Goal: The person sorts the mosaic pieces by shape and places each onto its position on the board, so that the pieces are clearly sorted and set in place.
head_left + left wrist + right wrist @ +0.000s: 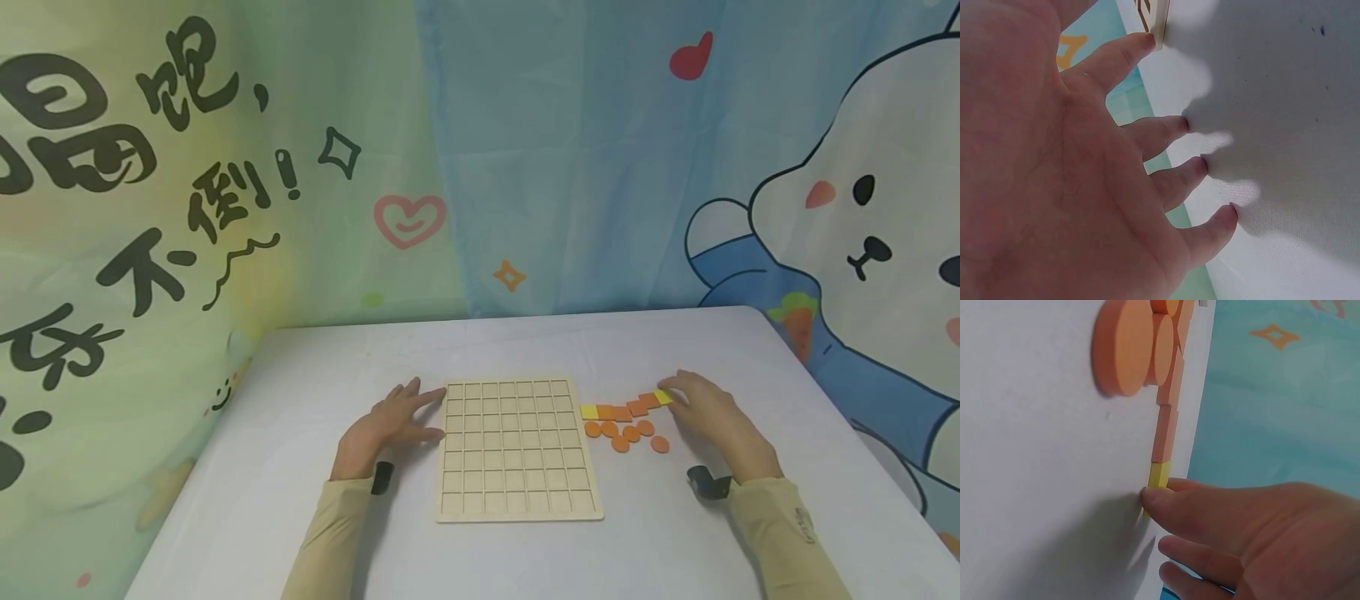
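A pale wooden grid board (517, 450) lies flat on the white table. My left hand (384, 427) is at its left edge, fingers spread; the index finger and thumb touch the rim, and the left wrist view shows the index fingertip at a board corner (1159, 25). To the right of the board, my right hand (716, 417) pinches a yellow square tile (1159, 474) between thumb and index finger. That tile stands at the right end of a row of orange square tiles (622, 413), with another yellow tile (589, 412) at the row's left end.
Several orange round discs (632, 433) lie loosely in front of the tile row. The white table (517, 562) reaches back to a printed cloth (555, 208) with cartoon figures and lettering. Both wrists carry a small black device (707, 483).
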A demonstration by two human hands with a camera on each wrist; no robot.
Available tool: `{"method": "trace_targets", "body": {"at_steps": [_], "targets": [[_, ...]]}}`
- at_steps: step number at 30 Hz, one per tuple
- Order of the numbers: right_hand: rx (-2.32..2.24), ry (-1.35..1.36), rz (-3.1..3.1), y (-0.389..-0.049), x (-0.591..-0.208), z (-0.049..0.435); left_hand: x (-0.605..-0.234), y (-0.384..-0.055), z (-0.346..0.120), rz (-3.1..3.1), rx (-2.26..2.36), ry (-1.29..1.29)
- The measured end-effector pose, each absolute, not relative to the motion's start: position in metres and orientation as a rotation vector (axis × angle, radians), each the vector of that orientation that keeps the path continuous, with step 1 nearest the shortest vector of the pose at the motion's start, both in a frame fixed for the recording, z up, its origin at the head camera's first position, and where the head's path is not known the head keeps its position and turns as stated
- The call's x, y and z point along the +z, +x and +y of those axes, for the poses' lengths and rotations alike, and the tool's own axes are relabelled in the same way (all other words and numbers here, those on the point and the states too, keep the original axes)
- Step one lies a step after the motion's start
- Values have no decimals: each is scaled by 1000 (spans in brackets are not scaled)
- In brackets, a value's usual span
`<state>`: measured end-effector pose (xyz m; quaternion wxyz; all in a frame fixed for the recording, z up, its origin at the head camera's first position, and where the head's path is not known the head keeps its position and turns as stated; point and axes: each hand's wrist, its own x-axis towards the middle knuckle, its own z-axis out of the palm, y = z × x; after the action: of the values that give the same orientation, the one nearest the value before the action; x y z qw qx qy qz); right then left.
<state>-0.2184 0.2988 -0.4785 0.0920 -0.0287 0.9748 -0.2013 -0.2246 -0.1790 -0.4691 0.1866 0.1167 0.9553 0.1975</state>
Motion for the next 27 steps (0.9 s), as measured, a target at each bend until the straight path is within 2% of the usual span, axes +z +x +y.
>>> {"method": "trace_targets", "body": {"at_steps": [27], "targets": [[-611,-74,2866,-219,-464,295,-467,-224,-179,2675,556,307]]}}
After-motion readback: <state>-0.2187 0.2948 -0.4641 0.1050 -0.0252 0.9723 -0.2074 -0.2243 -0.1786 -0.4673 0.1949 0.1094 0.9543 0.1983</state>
